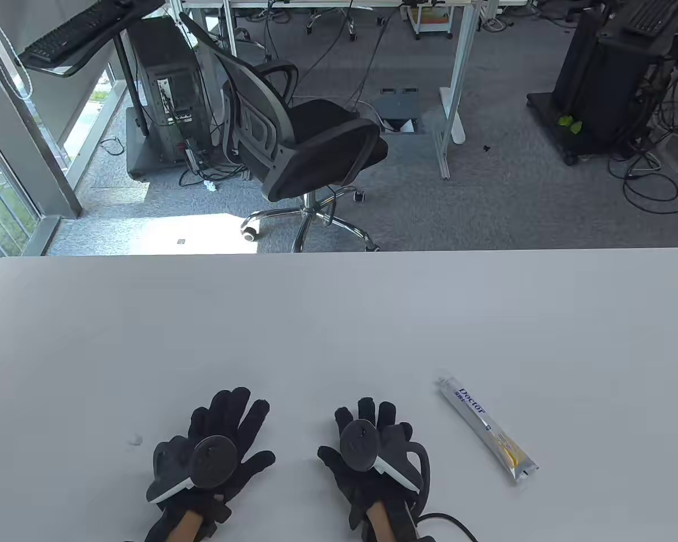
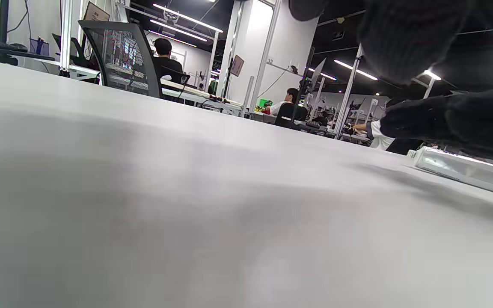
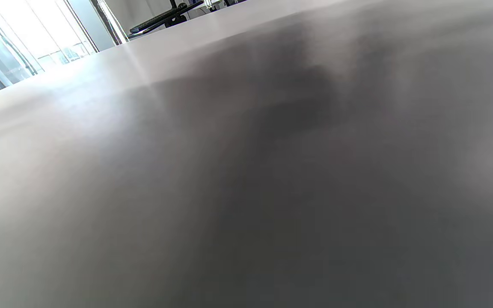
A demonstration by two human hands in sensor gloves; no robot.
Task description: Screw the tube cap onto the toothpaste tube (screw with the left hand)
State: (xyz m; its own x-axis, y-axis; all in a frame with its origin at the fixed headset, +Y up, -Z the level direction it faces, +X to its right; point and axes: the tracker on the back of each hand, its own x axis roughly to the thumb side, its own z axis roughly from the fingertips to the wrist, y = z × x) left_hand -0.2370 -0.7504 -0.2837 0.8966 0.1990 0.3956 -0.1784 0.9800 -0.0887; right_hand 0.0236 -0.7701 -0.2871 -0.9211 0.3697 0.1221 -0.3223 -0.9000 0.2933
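Observation:
A white toothpaste tube [image 1: 486, 426] marked "Doctor" lies flat on the white table [image 1: 339, 316], to the right of my right hand, with its crimped end toward me. It also shows low at the right of the left wrist view [image 2: 464, 170]. A small white cap [image 1: 135, 439] lies on the table just left of my left hand. My left hand [image 1: 229, 423] rests palm down with fingers spread and holds nothing. My right hand [image 1: 373, 426] rests palm down beside it, also holding nothing. The right wrist view shows only blurred tabletop.
A black office chair [image 1: 311, 141] stands on the floor beyond the table's far edge [image 1: 339, 252]. A cable [image 1: 446, 519] runs from my right wrist along the near edge. Desks and computer stands are farther back.

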